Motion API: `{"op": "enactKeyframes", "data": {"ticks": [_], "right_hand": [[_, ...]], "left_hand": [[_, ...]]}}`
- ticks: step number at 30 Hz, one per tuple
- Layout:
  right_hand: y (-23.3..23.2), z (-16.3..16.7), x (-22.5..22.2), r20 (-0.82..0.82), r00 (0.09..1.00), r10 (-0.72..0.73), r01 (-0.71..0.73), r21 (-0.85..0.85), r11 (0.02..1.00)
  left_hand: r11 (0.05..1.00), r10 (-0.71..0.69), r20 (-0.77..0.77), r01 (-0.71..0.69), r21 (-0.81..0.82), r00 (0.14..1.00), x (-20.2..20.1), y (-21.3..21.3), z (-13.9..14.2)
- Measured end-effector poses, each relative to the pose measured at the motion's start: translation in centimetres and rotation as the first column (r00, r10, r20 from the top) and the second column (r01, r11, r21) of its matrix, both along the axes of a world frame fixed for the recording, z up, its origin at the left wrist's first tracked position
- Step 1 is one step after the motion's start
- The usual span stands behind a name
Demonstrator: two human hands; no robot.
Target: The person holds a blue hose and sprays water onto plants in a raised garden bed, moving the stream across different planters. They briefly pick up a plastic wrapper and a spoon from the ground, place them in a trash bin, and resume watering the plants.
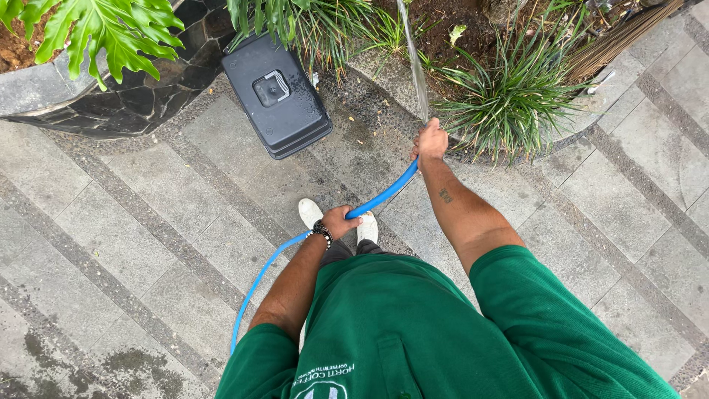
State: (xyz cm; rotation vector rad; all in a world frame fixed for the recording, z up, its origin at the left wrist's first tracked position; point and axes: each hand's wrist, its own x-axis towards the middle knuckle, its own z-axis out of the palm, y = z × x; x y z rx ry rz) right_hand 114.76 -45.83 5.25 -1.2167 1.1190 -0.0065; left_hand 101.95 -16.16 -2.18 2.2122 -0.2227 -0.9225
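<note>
A blue hose [383,195] runs from the lower left of the paving up to my two hands. My left hand [341,220], with a beaded band on the wrist, is closed around the hose near my white shoes. Farther along, my right hand [430,140] grips the hose's end. A stream of water [413,63] shoots from that end up over the grassy plants [509,96] in the soil bed. My green shirt fills the bottom of the view.
A black plastic box [277,94] lies on the paving just left of the water stream. A dark stone planter [111,100] with a big-leafed plant curves across the top left. Grey paving slabs [125,222] surround me, and a bundle of dry sticks [628,33] lies top right.
</note>
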Motion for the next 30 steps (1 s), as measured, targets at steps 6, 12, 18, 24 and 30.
{"op": "enactKeyframes", "data": {"ticks": [6,12,18,24,30], "right_hand": [[0.2,0.8,0.0,-0.011,0.999,-0.037,0.037,-0.028,0.999],[0.2,1.1,-0.2,0.025,0.998,-0.059,0.06,-0.029,0.998],[0.0,0.1,-0.2,-0.07,0.997,0.009,-0.01,-0.011,1.0],[-0.1,-0.9,-0.5,-0.127,0.986,0.107,-0.108,-0.001,0.994],[-0.2,-0.7,-0.6,-0.167,0.976,0.143,-0.135,0.055,0.989]], "left_hand": [[1.0,-0.001,-0.005,0.001,-0.01,1.0,0.3,0.0,0.1],[1.0,0.016,-0.009,-0.017,-0.026,1.0,0.4,0.1,0.3],[0.998,-0.039,0.07,0.042,-0.04,0.997,0.3,0.3,-0.2],[0.999,-0.029,0.056,0.032,-0.037,0.998,0.0,0.6,-0.4],[0.999,-0.034,-0.02,0.033,-0.007,0.999,-0.2,0.5,-0.4]]}}
